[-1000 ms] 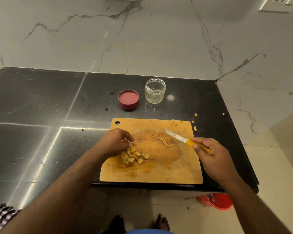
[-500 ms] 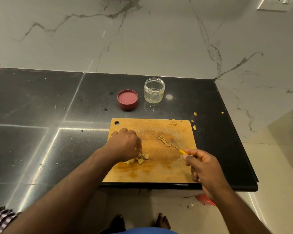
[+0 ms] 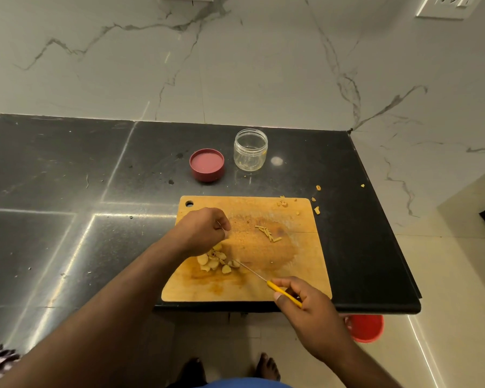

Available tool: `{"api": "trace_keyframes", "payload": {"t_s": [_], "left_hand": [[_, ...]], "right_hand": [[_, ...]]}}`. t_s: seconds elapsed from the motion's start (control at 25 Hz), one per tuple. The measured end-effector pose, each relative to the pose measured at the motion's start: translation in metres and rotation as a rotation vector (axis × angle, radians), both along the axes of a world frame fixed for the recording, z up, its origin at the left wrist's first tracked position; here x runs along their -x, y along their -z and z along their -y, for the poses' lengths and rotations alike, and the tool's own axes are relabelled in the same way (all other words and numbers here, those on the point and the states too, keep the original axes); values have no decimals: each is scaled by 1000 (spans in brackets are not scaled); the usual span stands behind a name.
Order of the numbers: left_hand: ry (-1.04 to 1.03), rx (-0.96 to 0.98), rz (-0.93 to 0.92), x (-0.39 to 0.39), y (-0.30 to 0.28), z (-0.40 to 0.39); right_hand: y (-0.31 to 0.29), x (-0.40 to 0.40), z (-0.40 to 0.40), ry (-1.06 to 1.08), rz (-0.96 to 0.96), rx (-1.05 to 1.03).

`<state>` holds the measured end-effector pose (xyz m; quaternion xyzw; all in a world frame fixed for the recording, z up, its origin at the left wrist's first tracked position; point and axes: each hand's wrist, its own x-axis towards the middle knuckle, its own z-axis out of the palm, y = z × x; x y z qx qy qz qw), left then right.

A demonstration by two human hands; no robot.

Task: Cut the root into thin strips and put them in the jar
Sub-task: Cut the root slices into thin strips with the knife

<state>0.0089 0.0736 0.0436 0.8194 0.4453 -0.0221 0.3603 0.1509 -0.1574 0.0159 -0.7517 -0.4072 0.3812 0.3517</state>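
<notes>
Surface: black stone counter (image 3: pixel 67 169), white veined marble wall behind; wooden cutting board (image 3: pixel 305 275) at near edge, hang-hole at its far-L corner.
Root slices: small heap of pale round root slices (image 3: pixel 216 261) on board, L-centre, just below L hand; some overlap, a few lie loose at heap's R side.
Strips: short row of thin cut strips (image 3: pixel 268 233) on board centre, apart from heap, on an orange-stained patch.
Scraps: peel bits (image 3: pixel 284 203) at board's far-R corner; more crumbs on counter just beyond that corner.
L hand: left hand (image 3: pixel 200 231) over board's L part, knuckles up, fingers curled in toward palm, tips close together as in a pinch. Whether it grips a slice: cannot tell, fingertips hidden under hand. Sits just above heap, may touch top slices.
R hand: right hand (image 3: pixel 305 306) at board's near-R edge, closed around yellow handle of knife (image 3: pixel 275 288); thumb on handle's L side.
Knife: blade seen edge-on, thin line, running up-L from handle; tip reaches R side of slice heap, at or touching outermost slice.
Jar: clear glass jar (image 3: pixel 250 149) upright on counter beyond board, lid off; looks nearly empty, contents unclear through glass.
Lid: red lid (image 3: pixel 207 164) on counter just L of jar, not touching it.
Other: red bucket (image 3: pixel 366 327) on floor below counter edge, R; bare feet at bottom of view.
</notes>
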Motion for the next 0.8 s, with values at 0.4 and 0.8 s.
{"api": "trace_keyframes", "payload": {"t_s": [0.4, 0.8], "left_hand": [[59, -64, -87, -42, 19, 14], [18, -251, -118, -35, 36, 18]], "right_hand": [[-3, -18, 4, 173, -20, 1], [-12, -5, -4, -6, 213, 17]]}}
